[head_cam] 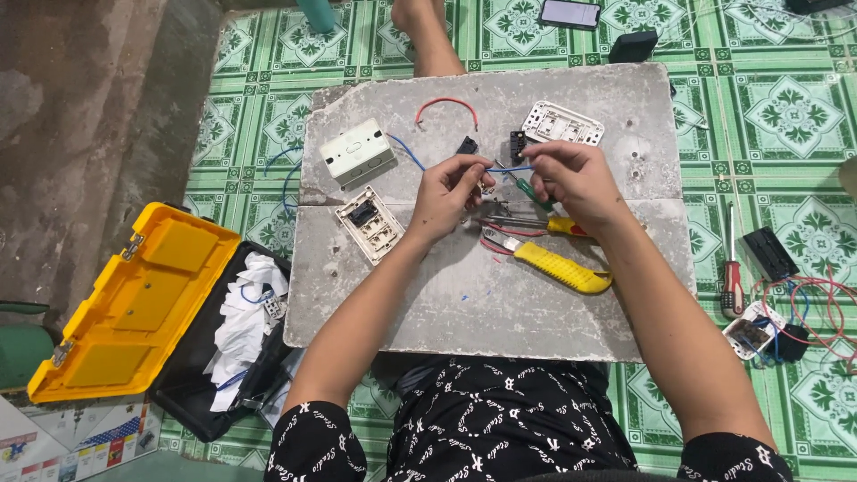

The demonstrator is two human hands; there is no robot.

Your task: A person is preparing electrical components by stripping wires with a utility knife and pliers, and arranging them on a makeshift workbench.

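My left hand (451,195) pinches one end of a short blue wire (511,169) above a grey board (446,295). My right hand (571,178) holds the wire's other end and grips a green-handled screwdriver (528,192). Just under the hands lie pliers with red handles (504,225) and a yellow utility knife (558,266). A small black switch module (466,145) and another black module (516,143) sit just beyond the hands.
On the board lie a white mounting box (357,152), a switch frame (370,223), a white faceplate (562,123) and a red wire loop (446,105). An open yellow-lidded toolbox (134,303) stands at left. A red screwdriver (732,281) and tangled wires (803,308) lie right.
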